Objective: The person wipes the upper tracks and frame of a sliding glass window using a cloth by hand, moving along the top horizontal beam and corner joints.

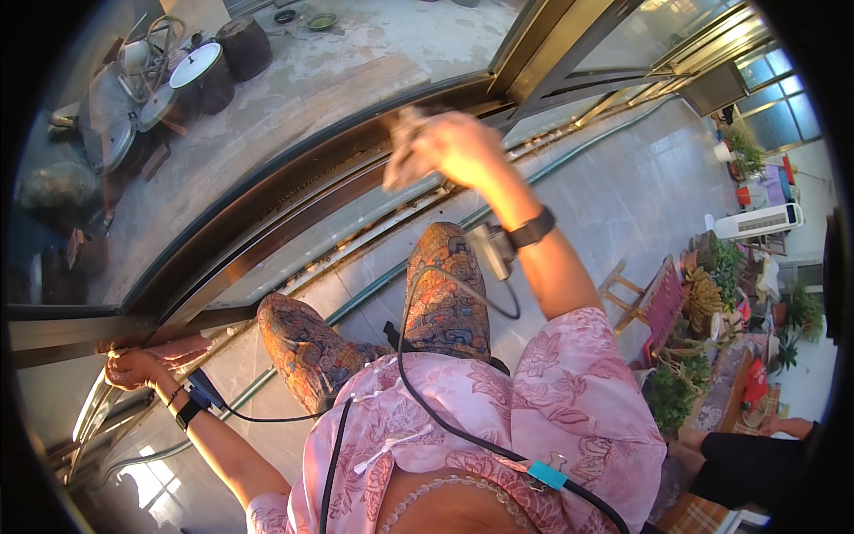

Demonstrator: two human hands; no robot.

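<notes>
A greyish-brown cloth [407, 143] is bunched in my right hand [460, 150], beside the brown metal frame of a sliding window [313, 177]. The hand and cloth are blurred. At the lower left, my left hand [132, 370] is closed on a pinkish cloth [179, 352], near the lower corner of the window frame. Dark bands circle both wrists, and cables run from the wrist devices across my pink patterned shirt. My knees, in patterned trousers, face the sill.
A green hose [373, 287] runs along the tiled floor beside the sill. Lidded pots [200, 67] stand beyond the glass. On the right are a wooden folding stool [660, 300], potted plants [680, 387], a white heater-like appliance [760, 221] and a person in dark shorts [747, 467].
</notes>
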